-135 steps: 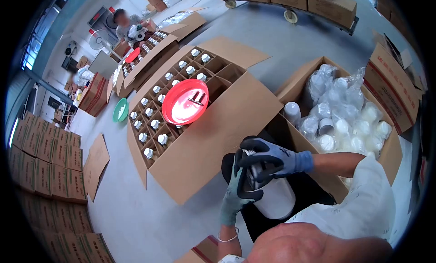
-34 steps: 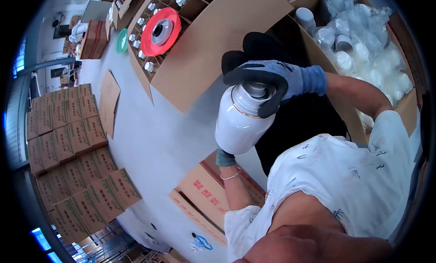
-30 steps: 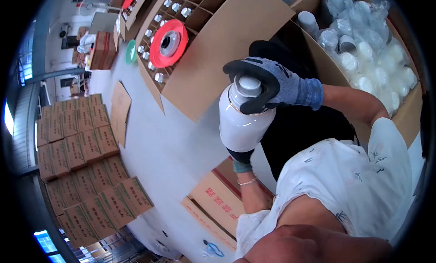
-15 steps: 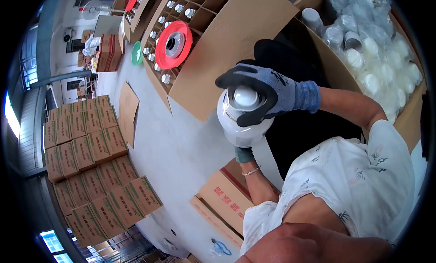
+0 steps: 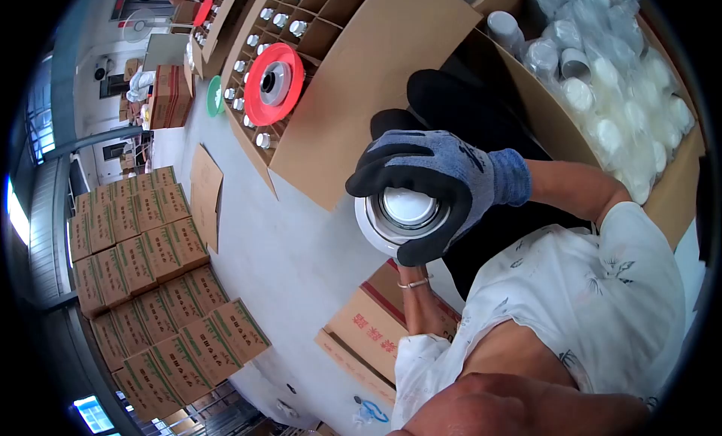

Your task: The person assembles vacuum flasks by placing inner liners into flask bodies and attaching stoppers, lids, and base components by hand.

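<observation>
My right hand (image 5: 432, 176), in a blue glove with black-coated fingers, curls round the top of a shiny whitish bottle (image 5: 372, 229). Its white cap (image 5: 408, 205) faces the camera. Below the bottle comes my left forearm, with a bracelet at the wrist. The bottle hides most of my left hand (image 5: 411, 271), so its fingers do not show. Just above my right hand lie my dark-clad legs (image 5: 481, 109).
Upper left, a divided carton (image 5: 323, 22) holds several white-capped bottles; a red round piece (image 5: 295, 75) rests over it. Wrapped white containers (image 5: 594, 90) fill a carton at upper right. Flat cartons (image 5: 368, 323) lie below; stacked boxes (image 5: 143, 248) stand left.
My right hand and the bottle have moved slightly downward in view, and the cap now faces the camera more squarely. The left glove, partly visible before, is now mostly hidden.
</observation>
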Demonstrator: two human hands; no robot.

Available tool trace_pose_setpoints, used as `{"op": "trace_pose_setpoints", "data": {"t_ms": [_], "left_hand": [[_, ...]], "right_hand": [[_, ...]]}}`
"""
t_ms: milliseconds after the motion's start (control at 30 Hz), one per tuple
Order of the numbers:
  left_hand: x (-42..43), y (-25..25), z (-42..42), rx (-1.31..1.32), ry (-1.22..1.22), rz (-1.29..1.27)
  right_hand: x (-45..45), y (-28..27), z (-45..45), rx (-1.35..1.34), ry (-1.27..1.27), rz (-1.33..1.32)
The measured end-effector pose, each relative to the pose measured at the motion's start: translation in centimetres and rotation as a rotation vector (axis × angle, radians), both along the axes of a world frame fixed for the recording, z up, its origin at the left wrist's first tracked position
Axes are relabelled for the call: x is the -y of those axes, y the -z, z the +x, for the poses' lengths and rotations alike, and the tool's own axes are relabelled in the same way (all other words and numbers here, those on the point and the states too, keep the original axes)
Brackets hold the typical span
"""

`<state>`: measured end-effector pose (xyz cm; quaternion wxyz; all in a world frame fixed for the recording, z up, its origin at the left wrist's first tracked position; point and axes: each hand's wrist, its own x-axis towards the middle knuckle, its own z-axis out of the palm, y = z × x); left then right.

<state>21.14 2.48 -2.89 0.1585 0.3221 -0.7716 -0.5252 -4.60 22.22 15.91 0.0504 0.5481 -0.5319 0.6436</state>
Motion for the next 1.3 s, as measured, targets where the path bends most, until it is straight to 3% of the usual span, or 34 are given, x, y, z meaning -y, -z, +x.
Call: {"op": "trace_pose_setpoints", "data": {"t_ms": [100, 133, 200, 233, 267, 367, 400, 433, 467, 500, 533, 567, 600, 700, 733, 767, 800, 833, 900, 933, 1033, 1100, 1167, 1233, 1267, 1300], "left_hand": [[4.0, -3.3, -2.8, -0.071, 0.045, 0.087], [6.7, -4.7, -5.2, -0.078, 0.116, 0.111], [11.8, -8.0, -11.2, -0.01, 0.437, 0.1], [13.1, -9.6, -14.5, 0.045, 0.664, 0.003], [13.0, -11.0, -17.4, 0.124, 0.85, -0.168], [-1.2, -18.2, -25.5, 0.664, 1.077, -1.106], [-1.8, -14.9, -25.1, 0.3, 1.121, -1.177], [-3.1, -12.5, -25.9, 0.398, 1.279, -1.035], [-4.4, -10.7, -25.5, 0.379, 1.37, -0.956], [-5.1, -9.8, -24.9, 0.357, 1.454, -0.876], [-5.0, -9.7, -24.8, 0.318, 1.41, -0.753], [-4.6, -9.6, -24.9, 0.279, 1.366, -0.629], [-4.7, -12.1, -26.1, 0.492, 1.378, -0.426], [-2.6, -11.3, -25.7, 0.009, 1.41, -0.201], [-2.7, -10.8, -25.3, 0.255, 1.48, -0.388], [-3.2, -8.6, -24.4, 0.219, 1.428, -0.405], [-4.2, -9.6, -24.5, 0.325, 1.469, -0.457], [-4.9, -10.6, -24.8, 0.425, 1.505, -0.511], [-4.5, -10.1, -24.6, 0.33, 1.461, -0.452], [-4.2, -10.8, -25.1, 0.448, 1.485, -0.424], [-3.2, -5.4, -22.8, 0.118, 1.241, -0.519], [-2.5, -11.2, -25.2, 0.517, 1.387, -0.38], [-1.9, -10.2, -24.8, 0.34, 1.275, -0.318], [-0.5, -9.4, -23.9, -0.07, 0.825, -0.447], [0.3, -9.5, -23.8, -0.269, 0.582, -0.489], [1.1, -10.1, -24.2, -0.345, 0.371, -0.236]], "right_hand": [[-2.3, 1.9, -0.9, 0.111, 0.052, -0.094], [-3.5, 4.0, -0.2, 0.259, 0.081, 0.024], [-5.8, 8.0, 1.2, 0.564, 0.135, 0.264], [-6.5, 11.0, 2.7, 0.753, 0.041, 0.28], [-7.7, 12.0, 3.6, 0.559, 0.139, 0.458], [-9.9, 11.3, 2.0, -0.147, 0.012, 0.905], [-10.4, 10.7, 0.3, -0.13, -0.051, 1.006], [-10.7, 9.4, -1.4, -0.109, -0.111, 1.105], [-10.3, 7.1, -2.8, 0.122, 0.066, 1.041], [-10.6, 7.6, -4.3, 0.025, 0.31, 0.713], [-9.1, 5.1, -7.7, 0.141, 0.184, 0.794], [-7.9, 7.3, -10.4, -0.106, 0.386, 0.596], [-4.3, 5.8, -12.9, -0.118, 0.394, 0.489], [8.9, 2.8, -19.1, -0.227, 0.2, 0.38], [13.5, 3.0, -21.0, -0.327, 0.22, 0.504], [18.3, 3.6, -22.6, -0.347, 0.215, 0.593], [21.3, 2.9, -22.8, -0.289, 0.157, 0.587], [25.9, 4.3, -24.3, -0.415, 0.231, 0.693], [33.3, 6.3, -26.2, -0.49, 0.312, 0.903], [34.9, 5.8, -26.2, -0.501, 0.298, 0.976], [37.5, 5.3, -26.6, -0.506, 0.191, 1.266], [39.3, 7.3, -28.3, -0.539, 0.111, 1.278], [38.5, 7.1, -28.6, -0.511, 0.134, 1.111], [33.9, 5.0, -27.0, -0.7, 0.211, 0.639], [31.1, 4.7, -26.4, -0.82, 0.232, 0.251], [27.7, 2.7, -24.9, -0.809, 0.153, 0.169]]}}
